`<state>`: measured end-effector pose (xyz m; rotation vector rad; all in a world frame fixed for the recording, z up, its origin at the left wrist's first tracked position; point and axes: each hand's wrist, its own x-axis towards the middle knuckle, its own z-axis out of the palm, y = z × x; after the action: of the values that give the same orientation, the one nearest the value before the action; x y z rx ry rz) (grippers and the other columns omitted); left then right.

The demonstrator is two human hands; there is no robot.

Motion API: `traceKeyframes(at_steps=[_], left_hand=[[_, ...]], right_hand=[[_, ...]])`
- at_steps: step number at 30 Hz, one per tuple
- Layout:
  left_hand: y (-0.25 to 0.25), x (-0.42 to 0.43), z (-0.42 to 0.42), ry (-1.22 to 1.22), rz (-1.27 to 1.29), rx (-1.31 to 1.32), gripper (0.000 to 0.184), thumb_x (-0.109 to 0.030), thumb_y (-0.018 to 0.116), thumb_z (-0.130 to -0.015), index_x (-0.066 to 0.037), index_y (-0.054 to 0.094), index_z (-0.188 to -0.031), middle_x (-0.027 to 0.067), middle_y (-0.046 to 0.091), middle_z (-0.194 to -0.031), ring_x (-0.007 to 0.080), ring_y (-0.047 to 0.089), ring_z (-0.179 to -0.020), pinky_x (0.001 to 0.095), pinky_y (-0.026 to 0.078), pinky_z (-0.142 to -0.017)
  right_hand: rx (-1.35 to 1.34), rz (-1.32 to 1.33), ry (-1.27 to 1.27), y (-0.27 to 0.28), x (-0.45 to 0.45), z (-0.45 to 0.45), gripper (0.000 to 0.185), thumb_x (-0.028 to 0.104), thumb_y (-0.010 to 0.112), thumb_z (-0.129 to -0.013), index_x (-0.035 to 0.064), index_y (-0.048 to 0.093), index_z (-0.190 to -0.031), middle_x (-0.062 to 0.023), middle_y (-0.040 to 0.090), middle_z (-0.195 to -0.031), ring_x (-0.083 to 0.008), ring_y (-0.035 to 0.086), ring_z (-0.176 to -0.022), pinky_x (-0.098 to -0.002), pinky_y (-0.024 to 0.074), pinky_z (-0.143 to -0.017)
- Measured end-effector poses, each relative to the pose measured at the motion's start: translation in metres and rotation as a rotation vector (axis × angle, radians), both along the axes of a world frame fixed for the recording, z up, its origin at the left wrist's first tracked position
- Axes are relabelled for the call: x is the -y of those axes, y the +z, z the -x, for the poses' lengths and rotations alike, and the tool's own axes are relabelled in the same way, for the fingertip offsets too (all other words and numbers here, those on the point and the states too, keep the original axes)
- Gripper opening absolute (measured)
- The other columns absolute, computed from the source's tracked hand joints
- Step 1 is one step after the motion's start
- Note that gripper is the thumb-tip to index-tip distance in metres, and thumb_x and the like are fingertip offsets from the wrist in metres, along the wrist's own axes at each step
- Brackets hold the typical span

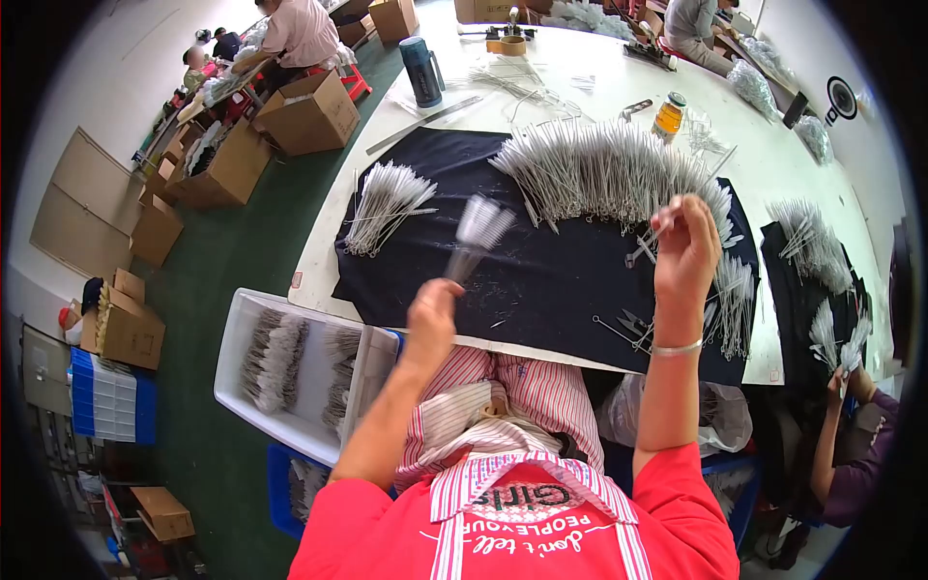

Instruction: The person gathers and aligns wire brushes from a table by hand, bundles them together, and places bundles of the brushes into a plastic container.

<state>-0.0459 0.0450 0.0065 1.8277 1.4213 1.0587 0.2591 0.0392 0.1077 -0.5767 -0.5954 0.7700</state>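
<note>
My left hand [435,311] is closed round the wire stems of a small bundle of white brushes [481,224], blurred by motion, above the dark cloth [406,290]. My right hand [688,232] is raised at the right end of a long row of white brushes [599,169], its fingers pinched together; what they hold is too small to make out. A separate pile of brushes [387,203] lies at the cloth's left end. Below my right hand are scissors [633,321] and loose brushes. More brushes [735,300] lie along the cloth's right edge.
A white bin [232,362] of brushes stands left of my lap. On the table are a dark flask [421,72], a metal ruler [425,126], a tape roll [507,45] and a jar [669,116]. A co-worker's hands [841,382] hold brushes at the right.
</note>
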Motion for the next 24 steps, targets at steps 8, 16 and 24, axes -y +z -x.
traceKeyframes(at_steps=[8, 16, 24], left_hand=[[-0.002, -0.155, 0.103, 0.335, -0.4, -0.776, 0.019, -0.001, 0.04, -0.082, 0.006, 0.056, -0.089, 0.0237, 0.057, -0.09, 0.0368, 0.054, -0.089, 0.0439, 0.041, -0.084], [-0.028, -0.18, 0.131, 0.216, -0.218, -1.194, 0.024, -0.002, 0.047, -0.081, 0.002, 0.057, -0.102, 0.0202, 0.058, -0.098, 0.0361, 0.056, -0.094, 0.0428, 0.044, -0.083], [-0.001, -0.152, 0.029, 0.076, -0.143, -0.546, 0.042, -0.016, 0.058, -0.082, 0.004, 0.052, -0.117, 0.019, 0.057, -0.109, 0.0282, 0.057, -0.097, 0.0369, 0.046, -0.084]], right_hand=[[-0.023, 0.441, 0.145, -0.078, 0.061, 0.017, 0.013, 0.007, 0.06, -0.081, -0.0013, 0.058, -0.091, -0.0055, 0.058, -0.078, -0.009, 0.053, -0.062, -0.0201, 0.0448, -0.056], [-0.088, 0.542, -0.042, -0.106, 0.141, -0.04, 0.009, 0.009, 0.064, -0.081, 0.0005, 0.06, -0.081, -0.0026, 0.058, -0.067, -0.0062, 0.049, -0.05, -0.0176, 0.0385, -0.047], [0.658, 1.008, -0.568, -0.123, 0.151, -0.081, 0.015, 0.016, 0.061, -0.077, 0.0008, 0.061, -0.079, -0.0093, 0.062, -0.071, -0.0198, 0.059, -0.063, -0.0321, 0.0473, -0.062]])
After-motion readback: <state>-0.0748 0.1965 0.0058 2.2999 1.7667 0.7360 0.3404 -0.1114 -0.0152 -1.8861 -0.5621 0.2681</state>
